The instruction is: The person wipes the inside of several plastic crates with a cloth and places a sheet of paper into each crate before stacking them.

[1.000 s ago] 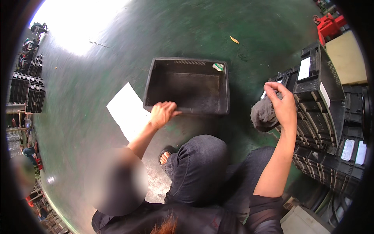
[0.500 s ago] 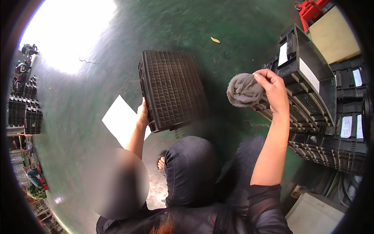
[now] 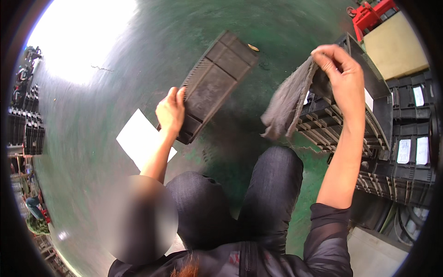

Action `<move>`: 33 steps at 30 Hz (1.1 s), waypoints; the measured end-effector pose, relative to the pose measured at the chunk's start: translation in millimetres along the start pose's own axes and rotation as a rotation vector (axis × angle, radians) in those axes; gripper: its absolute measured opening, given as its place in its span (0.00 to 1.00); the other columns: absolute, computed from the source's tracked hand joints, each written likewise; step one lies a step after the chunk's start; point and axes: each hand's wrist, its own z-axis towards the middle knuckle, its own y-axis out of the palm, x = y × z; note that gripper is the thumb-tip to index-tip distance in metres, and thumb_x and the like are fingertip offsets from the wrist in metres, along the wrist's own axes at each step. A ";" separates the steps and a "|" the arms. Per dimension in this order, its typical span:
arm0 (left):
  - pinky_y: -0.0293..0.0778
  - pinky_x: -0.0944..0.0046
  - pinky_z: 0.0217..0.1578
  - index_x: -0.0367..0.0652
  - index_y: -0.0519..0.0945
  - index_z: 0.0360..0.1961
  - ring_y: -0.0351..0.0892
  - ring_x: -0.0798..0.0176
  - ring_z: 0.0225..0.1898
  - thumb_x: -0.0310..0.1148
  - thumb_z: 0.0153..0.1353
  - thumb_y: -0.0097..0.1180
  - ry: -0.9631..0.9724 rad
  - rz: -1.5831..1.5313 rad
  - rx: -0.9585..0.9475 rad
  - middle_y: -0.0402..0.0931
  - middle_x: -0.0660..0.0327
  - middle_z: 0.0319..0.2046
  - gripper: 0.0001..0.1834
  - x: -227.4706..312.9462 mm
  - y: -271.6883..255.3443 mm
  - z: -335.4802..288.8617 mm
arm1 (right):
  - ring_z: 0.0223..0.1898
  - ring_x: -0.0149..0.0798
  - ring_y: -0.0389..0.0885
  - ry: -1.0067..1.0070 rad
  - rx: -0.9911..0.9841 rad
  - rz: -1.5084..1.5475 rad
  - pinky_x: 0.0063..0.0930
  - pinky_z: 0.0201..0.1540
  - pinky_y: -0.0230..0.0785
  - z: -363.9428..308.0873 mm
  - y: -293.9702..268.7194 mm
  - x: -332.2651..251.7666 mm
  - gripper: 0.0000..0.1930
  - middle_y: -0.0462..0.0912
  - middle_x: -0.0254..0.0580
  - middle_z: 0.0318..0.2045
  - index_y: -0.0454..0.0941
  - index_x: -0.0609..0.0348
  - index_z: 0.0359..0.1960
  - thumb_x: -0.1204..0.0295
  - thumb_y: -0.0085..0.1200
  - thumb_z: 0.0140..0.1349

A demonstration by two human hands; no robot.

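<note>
1. Your left hand [image 3: 170, 111] gripped the black crate [image 3: 214, 83] by its left edge; that one-sided hold probably let you steer its tilt single-handed.
2. The crate was tipped at a slant beyond your knees [image 3: 279, 168], one wall facing you, likely because you held it by that edge. Whether it touched the floor [image 3: 87, 184], I could not tell.
3. Your right hand [image 3: 341, 76] pinched the grey cloth [image 3: 288, 99] near its top, so the rest hung loose, apart from the crate.
4. A white sheet [image 3: 140, 141] lay to the crate's left; stacked crates [image 3: 323, 122] stood right, behind the cloth.
</note>
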 end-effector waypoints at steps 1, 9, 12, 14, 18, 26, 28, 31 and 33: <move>0.69 0.49 0.26 0.42 0.70 0.26 0.76 0.43 0.26 0.45 0.61 0.50 0.063 0.020 0.039 0.75 0.49 0.21 0.17 3.7 1.5 -3.8 | 0.33 0.23 0.75 -0.040 0.032 0.050 0.19 0.39 0.66 6.0 1.6 -5.1 0.09 0.82 0.30 0.29 0.80 0.61 0.34 0.69 0.58 0.56; 0.69 0.63 0.24 0.44 0.76 0.30 0.74 0.61 0.23 0.38 0.50 0.61 0.513 -0.044 0.125 0.74 0.64 0.22 0.11 20.9 12.3 -42.7 | 0.38 0.24 0.75 -0.068 0.100 0.622 0.19 0.45 0.66 41.4 9.7 -66.4 0.09 0.80 0.33 0.37 0.78 0.63 0.35 0.69 0.53 0.61; 0.64 0.67 0.21 0.47 0.75 0.31 0.70 0.67 0.21 0.39 0.46 0.62 0.627 -0.091 0.166 0.71 0.68 0.22 0.13 16.1 22.2 -74.4 | 0.37 0.22 0.72 -0.139 -0.061 0.177 0.15 0.45 0.61 31.2 45.3 -75.1 0.08 0.79 0.30 0.34 0.79 0.63 0.35 0.70 0.54 0.60; 0.65 0.66 0.22 0.49 0.75 0.32 0.71 0.67 0.23 0.43 0.50 0.58 0.727 -0.065 0.126 0.72 0.68 0.22 0.12 4.7 18.1 -80.1 | 0.34 0.21 0.69 -0.042 -0.076 0.350 0.12 0.42 0.58 25.8 62.8 -74.3 0.08 0.75 0.27 0.30 0.78 0.64 0.33 0.70 0.54 0.60; 0.64 0.68 0.27 0.47 0.75 0.33 0.70 0.69 0.27 0.44 0.53 0.56 0.794 -0.097 0.100 0.71 0.69 0.26 0.13 10.7 14.5 -67.6 | 0.32 0.22 0.65 0.013 -0.248 0.313 0.15 0.40 0.56 31.5 75.1 -26.7 0.08 0.69 0.27 0.26 0.76 0.63 0.32 0.69 0.53 0.61; 0.62 0.67 0.31 0.48 0.72 0.39 0.68 0.68 0.34 0.42 0.55 0.49 0.706 0.130 0.053 0.68 0.69 0.28 0.13 -39.9 22.5 -123.2 | 0.52 0.32 0.67 0.049 -0.609 0.713 0.24 0.58 0.52 6.0 98.8 -61.3 0.18 0.71 0.38 0.48 0.68 0.65 0.52 0.71 0.47 0.62; 0.63 0.64 0.34 0.51 0.70 0.34 0.67 0.65 0.37 0.44 0.55 0.49 0.669 0.139 -0.019 0.68 0.69 0.28 0.11 -42.4 35.7 -132.2 | 0.54 0.34 0.66 0.006 -0.620 0.737 0.26 0.59 0.52 9.5 106.6 -55.4 0.20 0.70 0.42 0.50 0.66 0.65 0.54 0.72 0.48 0.61; 0.63 0.60 0.36 0.51 0.70 0.34 0.67 0.63 0.39 0.47 0.55 0.51 0.627 0.074 -0.156 0.69 0.68 0.30 0.13 -44.4 50.7 -144.9 | 0.53 0.33 0.67 -0.022 -0.619 0.741 0.25 0.58 0.53 15.4 115.3 -54.4 0.18 0.72 0.40 0.48 0.68 0.65 0.52 0.72 0.49 0.61; 0.61 0.58 0.39 0.51 0.70 0.35 0.67 0.63 0.40 0.49 0.55 0.52 0.573 0.022 -0.314 0.70 0.68 0.31 0.15 -53.4 56.0 -152.9 | 0.51 0.32 0.68 0.004 -0.642 0.747 0.23 0.57 0.55 18.3 122.1 -52.2 0.16 0.73 0.38 0.47 0.69 0.65 0.50 0.73 0.49 0.62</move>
